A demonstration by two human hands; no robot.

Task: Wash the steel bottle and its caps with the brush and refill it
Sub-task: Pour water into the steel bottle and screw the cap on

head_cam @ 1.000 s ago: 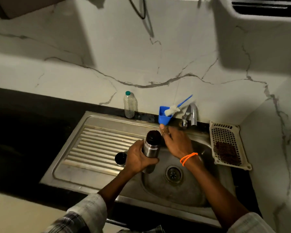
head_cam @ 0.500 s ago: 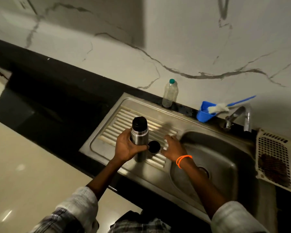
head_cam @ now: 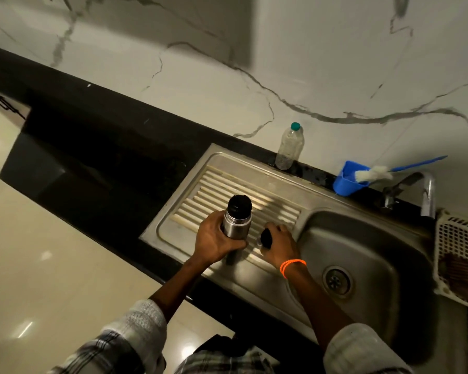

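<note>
The steel bottle (head_cam: 237, 221) with a black top stands upright over the ribbed drainboard (head_cam: 227, 190). My left hand (head_cam: 214, 240) grips its lower body. Just to its right, my right hand (head_cam: 278, 244) curls round a small black cap (head_cam: 266, 237) on the drainboard; most of the cap is hidden by the fingers. The brush (head_cam: 376, 173), white bristles on a blue handle, lies across a blue cup (head_cam: 347, 179) at the back of the sink, far from both hands.
The sink basin (head_cam: 362, 252) with its drain (head_cam: 335, 280) lies right of my hands, the tap (head_cam: 427, 193) behind it. A clear plastic bottle (head_cam: 289, 147) stands against the wall. A white basket (head_cam: 459, 255) sits at the far right. Black counter (head_cam: 106, 147) extends left.
The bottle moved left from over the basin to the drainboard. My right hand left the bottle's top, came down onto the black cap and has closed round it. The view swung left.
</note>
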